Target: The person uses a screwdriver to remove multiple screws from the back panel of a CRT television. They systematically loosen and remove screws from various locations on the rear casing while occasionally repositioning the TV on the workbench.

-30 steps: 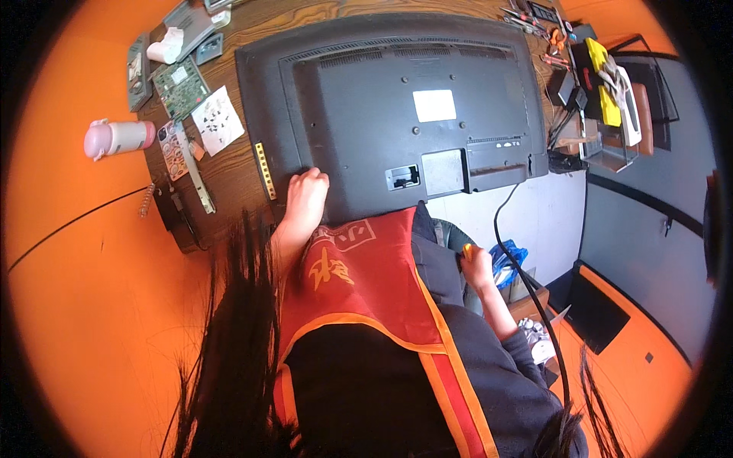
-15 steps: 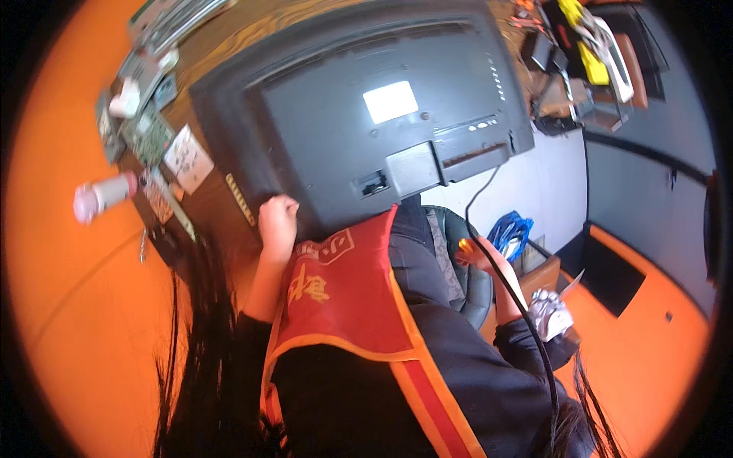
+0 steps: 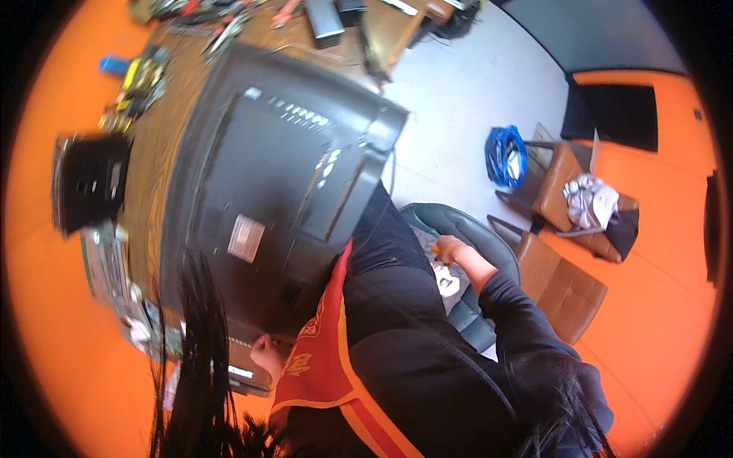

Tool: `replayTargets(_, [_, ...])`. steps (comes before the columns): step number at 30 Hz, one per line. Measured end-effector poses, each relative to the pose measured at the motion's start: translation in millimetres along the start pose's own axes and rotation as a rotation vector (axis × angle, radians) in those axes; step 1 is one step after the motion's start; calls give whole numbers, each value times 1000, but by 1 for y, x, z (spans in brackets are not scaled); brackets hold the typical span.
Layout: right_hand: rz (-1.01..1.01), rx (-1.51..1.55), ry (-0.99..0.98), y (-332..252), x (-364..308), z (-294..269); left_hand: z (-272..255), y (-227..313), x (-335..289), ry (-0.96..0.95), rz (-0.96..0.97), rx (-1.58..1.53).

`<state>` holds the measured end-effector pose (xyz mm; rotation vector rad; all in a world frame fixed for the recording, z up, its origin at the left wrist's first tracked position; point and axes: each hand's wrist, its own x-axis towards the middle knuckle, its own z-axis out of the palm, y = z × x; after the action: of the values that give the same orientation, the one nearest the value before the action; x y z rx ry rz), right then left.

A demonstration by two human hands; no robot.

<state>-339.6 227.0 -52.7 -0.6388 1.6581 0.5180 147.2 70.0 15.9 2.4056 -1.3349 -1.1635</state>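
Observation:
A large black flat-screen television (image 3: 206, 198) lies with its back up on a wooden table, its near edge close to my lap. A pale label (image 3: 246, 239) sits on its back panel. Beside the television's lower left corner is my left hand (image 3: 267, 355), fingers curled; it is blurred, and whatever may be in them is hidden. My right hand (image 3: 456, 253) is closed over the dark green chair, away from the television. A small orange object (image 3: 435, 249) pokes out of its fingers; its kind is too small to make out.
Hand tools (image 3: 225, 34) and a dark box (image 3: 324, 23) lie along the table's far side. A dark panel (image 3: 92, 183) and circuit boards (image 3: 103, 263) line the left edge. Right of me stand brown chairs (image 3: 561, 286), with a blue plastic bag (image 3: 505, 156) close by.
My view has swung to the right, so the television appears turned and further left. The right hand, still closed on the orange object, is over the chair; the left stays by the television's edge.

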Motion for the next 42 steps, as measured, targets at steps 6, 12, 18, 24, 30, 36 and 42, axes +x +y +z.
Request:
replayTargets(6, [140,280,-8,28,-3,-38,-27,-67,39,-62,-359,-284])
replayTargets(12, [184,259,4,53,-4,-62,-38,-114,71,-102,-644,-425])
replayTargets(18, [55,157,174,60,7,-63,-20,-73,32,-80,-401,-687])
replayTargets(24, [-23,41,255,34,8,-37,-5,-36,20,77,288,56])
replayTargets(30, [-127,545,-138,-15,-42,-35,-2,3,9,32,483,319])
replayTargets(36, [-555,134,106,-81,-66,-60,-1,-10,19,76,944,785])
replayTargets(42, [-621,-68,284,-111,-38,-39,7,-24,16,111,874,335])
